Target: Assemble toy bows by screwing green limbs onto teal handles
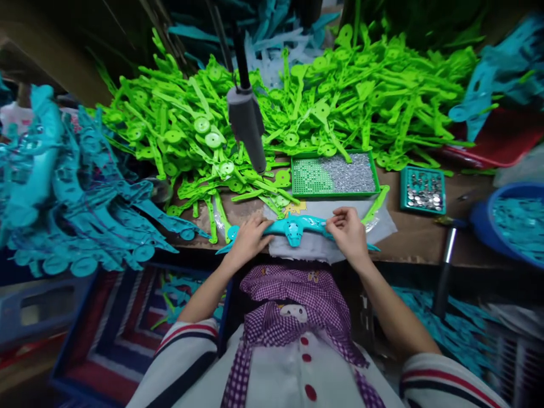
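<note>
In front of my body lies a blue wing-shaped plastic part [294, 231] with a rounded middle, on a white cloth [306, 249] at the bench's front edge. My left hand [250, 239] is closed over its left wing. My right hand [347, 231] makes a pinch at the right wing, thumb and forefinger together; whatever is between them is too small to make out. Beyond my hands hangs a grey powered screwdriver [247, 124], tip down. A green tray [293, 184] of small silvery screws sits behind the blue part.
Bright green plastic parts [361, 90] are heaped across the back. Blue parts [68, 192] pile up at left. To the right are a small teal box [403, 192] of metal pieces, a black-handled hammer [446, 272], a red tray [505, 139] and a blue tub [482, 218].
</note>
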### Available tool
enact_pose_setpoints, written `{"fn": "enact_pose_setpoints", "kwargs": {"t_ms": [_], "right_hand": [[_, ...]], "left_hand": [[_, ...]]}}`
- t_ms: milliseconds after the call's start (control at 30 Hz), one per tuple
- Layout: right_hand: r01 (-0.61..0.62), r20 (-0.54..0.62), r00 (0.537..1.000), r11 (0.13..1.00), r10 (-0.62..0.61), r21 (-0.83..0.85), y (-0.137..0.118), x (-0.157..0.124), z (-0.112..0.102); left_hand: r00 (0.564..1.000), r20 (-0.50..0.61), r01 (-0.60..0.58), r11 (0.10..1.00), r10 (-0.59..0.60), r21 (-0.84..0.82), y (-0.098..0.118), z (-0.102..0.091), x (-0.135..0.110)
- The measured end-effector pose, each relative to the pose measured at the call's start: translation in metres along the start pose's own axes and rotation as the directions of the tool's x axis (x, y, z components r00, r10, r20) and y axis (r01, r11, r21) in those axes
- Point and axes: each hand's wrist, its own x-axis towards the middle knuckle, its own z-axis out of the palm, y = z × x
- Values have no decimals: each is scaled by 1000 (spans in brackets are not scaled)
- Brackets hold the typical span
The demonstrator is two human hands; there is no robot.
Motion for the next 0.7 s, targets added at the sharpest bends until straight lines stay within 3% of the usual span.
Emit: {"fn": "enact_pose_setpoints", "kwargs": {"t_ms": [133,433,700], "right_hand": [[24,-83,996,985,-38,-171,0,-5,7],[11,-116,993,974,-38,-226,-1,-5,9],[26,31,999,959,-18,-283,-5,-3,12]], "left_hand": [[999,31,7,1000,-7,23,-9,2,8],[997,49,63,998,-61,-29,-11,2,11],[994,60,88,996,-87,-25,-8,1,10]]}}
